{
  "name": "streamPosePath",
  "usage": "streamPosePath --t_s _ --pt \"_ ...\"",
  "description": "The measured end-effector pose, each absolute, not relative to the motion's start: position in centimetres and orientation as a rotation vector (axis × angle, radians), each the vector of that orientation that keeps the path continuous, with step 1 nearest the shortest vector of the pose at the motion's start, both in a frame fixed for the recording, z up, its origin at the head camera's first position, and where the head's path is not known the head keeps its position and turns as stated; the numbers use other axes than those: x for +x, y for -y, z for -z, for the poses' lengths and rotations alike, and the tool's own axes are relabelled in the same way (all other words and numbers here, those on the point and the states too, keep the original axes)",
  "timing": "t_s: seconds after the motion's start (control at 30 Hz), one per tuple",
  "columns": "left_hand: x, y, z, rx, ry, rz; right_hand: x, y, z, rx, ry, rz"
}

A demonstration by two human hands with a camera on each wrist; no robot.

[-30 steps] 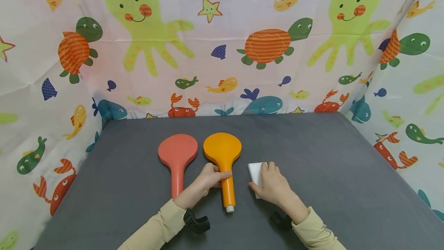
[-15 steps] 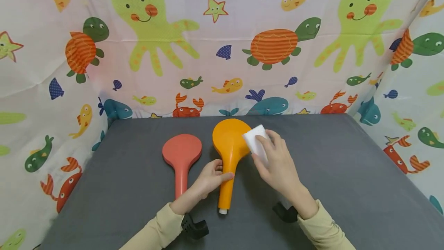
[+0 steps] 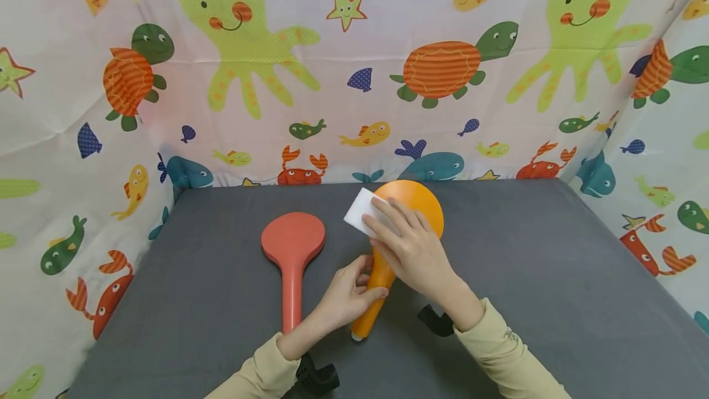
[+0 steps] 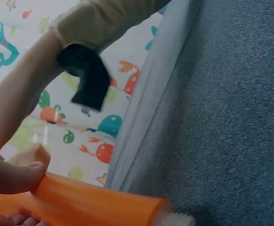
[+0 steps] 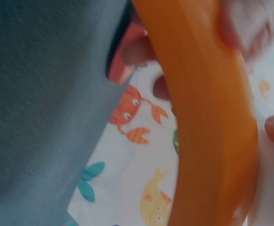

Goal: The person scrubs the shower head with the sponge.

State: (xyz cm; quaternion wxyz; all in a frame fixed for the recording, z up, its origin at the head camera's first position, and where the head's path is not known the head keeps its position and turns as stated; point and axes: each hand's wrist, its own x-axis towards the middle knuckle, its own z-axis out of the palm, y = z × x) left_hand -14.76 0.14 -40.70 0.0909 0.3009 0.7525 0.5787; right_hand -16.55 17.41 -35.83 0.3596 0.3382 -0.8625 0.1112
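My left hand (image 3: 346, 294) grips the handle of an orange paddle-shaped thing (image 3: 429, 205), with a round flat head and a white tip. In the left wrist view this threaded white tip (image 4: 177, 220) sticks out from the handle's end. My right hand (image 3: 415, 254) holds a white sponge (image 3: 361, 211) at the left side of the round head, covering part of it. The orange paddle leans with its head to the right, its handle end low over the grey surface. To its left lies a coral-red paddle (image 3: 293, 242) of like shape.
A grey cloth (image 3: 221, 300) covers the table. Around it hangs a white curtain (image 3: 327, 79) printed with sea animals. Black wrist mounts sit below the left wrist (image 3: 317, 377) and the right wrist (image 3: 436, 320).
The right hand has lifted the sponge from the table and carried it left onto the orange paddle's head. The left hand has raised and tilted the paddle, its head swinging right.
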Motion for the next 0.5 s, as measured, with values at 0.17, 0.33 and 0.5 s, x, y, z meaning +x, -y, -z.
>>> streamPosePath --t_s 0.17,0.33,0.5 --pt "-14.4 -0.2 40.5 0.903 -2.288 -1.680 -17.5 -18.7 34.6 0.624 2.209 -0.399" --pt "-14.4 -0.1 40.3 0.889 -2.344 -1.671 -17.8 -19.6 33.9 0.411 2.196 -0.498" --pt "-14.6 0.0 40.1 0.908 -2.449 -1.653 -17.3 -19.0 34.2 0.496 2.197 -0.499"
